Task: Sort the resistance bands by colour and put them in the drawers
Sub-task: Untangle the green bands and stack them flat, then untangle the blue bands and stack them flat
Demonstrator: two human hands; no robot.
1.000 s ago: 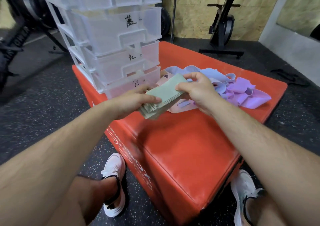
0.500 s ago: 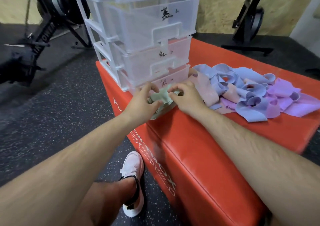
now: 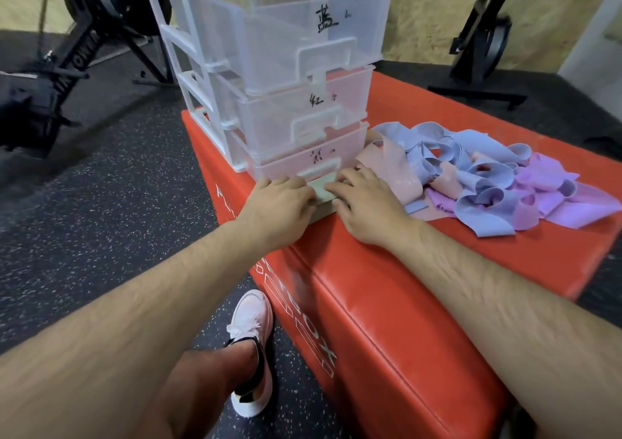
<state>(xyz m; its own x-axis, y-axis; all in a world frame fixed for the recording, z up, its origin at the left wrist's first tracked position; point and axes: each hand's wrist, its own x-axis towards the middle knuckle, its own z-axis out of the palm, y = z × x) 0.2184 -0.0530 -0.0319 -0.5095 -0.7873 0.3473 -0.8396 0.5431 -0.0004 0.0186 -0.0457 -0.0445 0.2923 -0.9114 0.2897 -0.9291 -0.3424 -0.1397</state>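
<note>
A stack of pale green resistance bands [image 3: 323, 192] lies on the red box just in front of the lowest drawer [image 3: 313, 166] of a clear plastic drawer unit [image 3: 286, 51]. My left hand [image 3: 279, 203] and my right hand [image 3: 365, 203] both lie on the stack, fingers curled over its top and edges. The drawers carry handwritten labels and look closed. To the right lies a loose pile of blue bands [image 3: 481, 182], pink bands [image 3: 393, 172] and purple bands [image 3: 572, 196].
The red padded box [image 3: 387, 304] stands on a dark speckled rubber floor. Black gym machines stand at the back left [image 3: 67, 68] and back right [image 3: 484, 34]. My leg and a white shoe [image 3: 250, 347] are beside the box's left face.
Both hands have carried the green stack from mid-air down onto the box, right up against the lowest drawer's front. The view has swung left and closer to the drawers.
</note>
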